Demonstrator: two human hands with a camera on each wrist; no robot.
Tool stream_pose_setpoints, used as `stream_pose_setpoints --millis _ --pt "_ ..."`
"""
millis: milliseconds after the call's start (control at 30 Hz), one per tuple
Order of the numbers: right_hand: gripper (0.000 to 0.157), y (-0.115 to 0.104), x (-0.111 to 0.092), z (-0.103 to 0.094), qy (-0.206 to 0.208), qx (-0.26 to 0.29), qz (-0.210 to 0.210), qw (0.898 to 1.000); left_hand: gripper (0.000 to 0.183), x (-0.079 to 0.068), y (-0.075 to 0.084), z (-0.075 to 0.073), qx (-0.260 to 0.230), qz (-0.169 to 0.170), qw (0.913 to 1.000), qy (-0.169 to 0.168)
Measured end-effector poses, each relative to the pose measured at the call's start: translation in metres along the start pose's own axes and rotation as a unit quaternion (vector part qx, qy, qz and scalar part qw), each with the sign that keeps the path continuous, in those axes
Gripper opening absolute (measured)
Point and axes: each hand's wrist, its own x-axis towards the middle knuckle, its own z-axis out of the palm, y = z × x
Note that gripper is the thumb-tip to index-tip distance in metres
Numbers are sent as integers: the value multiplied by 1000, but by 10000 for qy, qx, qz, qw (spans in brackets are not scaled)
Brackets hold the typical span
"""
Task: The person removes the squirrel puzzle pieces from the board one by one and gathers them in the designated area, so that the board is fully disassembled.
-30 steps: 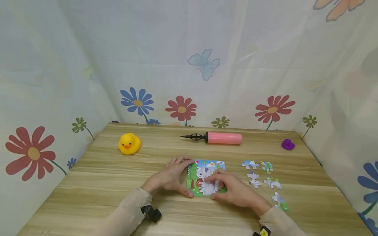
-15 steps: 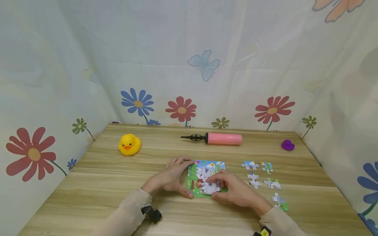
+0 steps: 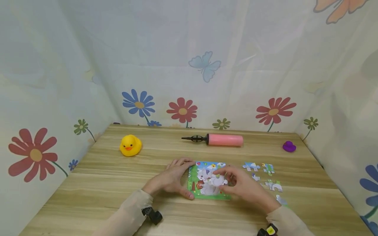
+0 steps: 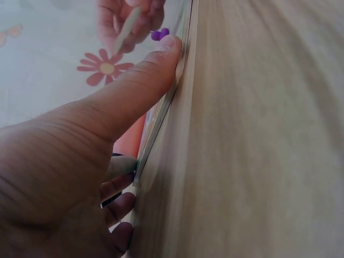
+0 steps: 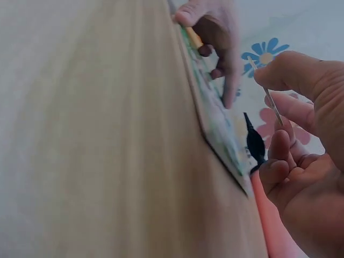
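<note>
A small jigsaw puzzle board (image 3: 212, 197) with a cartoon animal picture lies near the middle of the table. My left hand (image 3: 174, 177) rests along its left side, fingers spread near the far corner and the thumb straight at the near corner. In the left wrist view that thumb (image 4: 145, 78) lies along the board's edge. My right hand (image 3: 240, 185) pinches a pale jigsaw piece (image 3: 218, 180) between thumb and forefinger, raised over the board's right part. Edge-on, the piece (image 5: 274, 107) looks thin in the right wrist view.
Several loose jigsaw pieces (image 3: 274, 186) lie right of the board, some partly behind my right hand. Farther back lie a pink hand pump (image 3: 225, 140) with a black nozzle, a yellow rubber duck (image 3: 130, 145) at left and a small purple duck (image 3: 289, 146) at right.
My right hand has lifted off the board and shifted slightly right, with the pale jigsaw piece now between its fingertips. The left hand keeps its place.
</note>
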Motion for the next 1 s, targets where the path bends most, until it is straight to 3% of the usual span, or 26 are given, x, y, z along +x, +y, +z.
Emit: stream_pose_setpoints --millis 400,633,1000 --pt "41 -3 -13 -45 675 -300 -132 9972 129 1 -3 2 -33 -40 10000 -45" --pt "42 -4 -30 -71 924 -194 -279 9951 129 1 -3 1 -38 -27 10000 -40" --pt "43 12 -67 -79 957 -42 -149 9953 126 -1 -2 0 -87 28 10000 -9"
